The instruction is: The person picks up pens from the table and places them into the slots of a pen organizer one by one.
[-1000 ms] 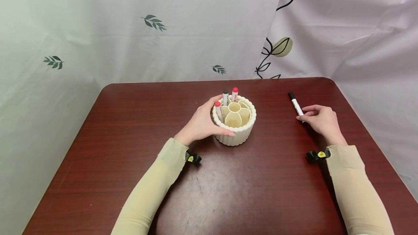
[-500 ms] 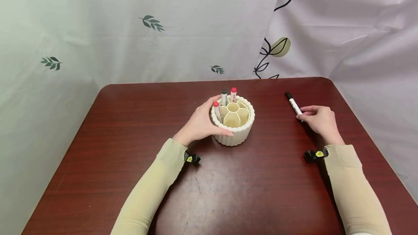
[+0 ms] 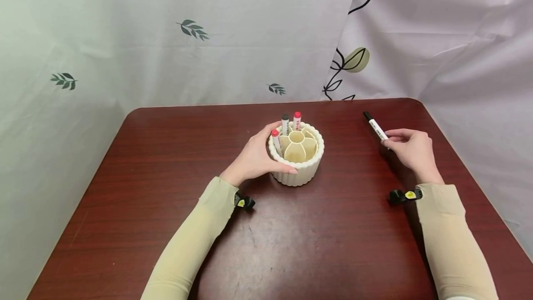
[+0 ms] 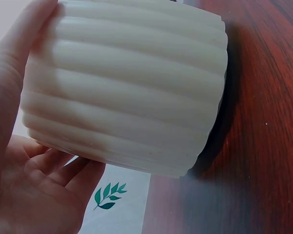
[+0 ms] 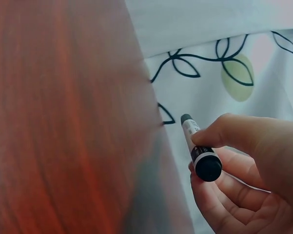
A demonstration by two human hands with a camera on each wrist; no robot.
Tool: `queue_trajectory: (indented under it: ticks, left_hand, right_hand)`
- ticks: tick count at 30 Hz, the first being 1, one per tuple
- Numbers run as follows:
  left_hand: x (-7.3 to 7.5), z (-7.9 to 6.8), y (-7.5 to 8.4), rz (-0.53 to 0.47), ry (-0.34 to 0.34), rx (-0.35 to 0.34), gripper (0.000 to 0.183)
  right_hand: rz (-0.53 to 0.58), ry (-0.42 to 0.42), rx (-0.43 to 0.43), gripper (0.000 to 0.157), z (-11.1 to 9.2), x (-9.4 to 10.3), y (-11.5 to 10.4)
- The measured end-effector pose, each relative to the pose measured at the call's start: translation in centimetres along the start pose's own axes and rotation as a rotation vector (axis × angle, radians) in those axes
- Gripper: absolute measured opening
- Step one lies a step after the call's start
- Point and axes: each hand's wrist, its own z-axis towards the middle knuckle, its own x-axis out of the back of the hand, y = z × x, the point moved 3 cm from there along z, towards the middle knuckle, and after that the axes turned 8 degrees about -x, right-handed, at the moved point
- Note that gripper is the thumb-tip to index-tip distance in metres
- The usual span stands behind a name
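My left hand point(image 3: 255, 159) grips a cream fluted pen holder point(image 3: 296, 177) from its left side, thumb along the front and fingers around the back. In the left wrist view the holder's ribbed wall point(image 4: 131, 87) sits between thumb and fingers. Inside the holder stand two red-capped markers, one at the left point(image 3: 277, 143) and one at the back point(image 3: 297, 121), plus a black-capped marker point(image 3: 285, 126). Over the table's right side my right hand point(image 3: 414, 149) pinches a white marker with a black cap point(image 3: 377, 128) near its rear end. Its black end point(image 5: 208, 168) faces the right wrist camera.
The dark red-brown wooden table point(image 3: 333, 244) spans the view below both arms. A pale curtain point(image 3: 233, 59) with leaf prints hangs behind it and along both sides. The holder's front compartments point(image 3: 295, 153) hold no markers. Each wrist wears a small black camera.
My right hand has taken the marker up off the table, raising it slightly, with its shadow now apart below. The left hand keeps its grip on the pen holder.
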Motion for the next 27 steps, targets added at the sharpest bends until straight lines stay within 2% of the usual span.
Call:
queue_trajectory:
  ticks: [14,27]
  left_hand:
    - [0.0,0.0,0.1,-0.020,-0.007,-0.004,0.124]
    - [0.1,-0.1,0.0,-0.016,-0.003,0.000,0.124]
  right_hand:
    - [0.126,0.041,0.004,0.034,-0.6,1.3,-1.3]
    - [0.252,0.059,0.066,0.027,-1.8,1.4,-4.7]
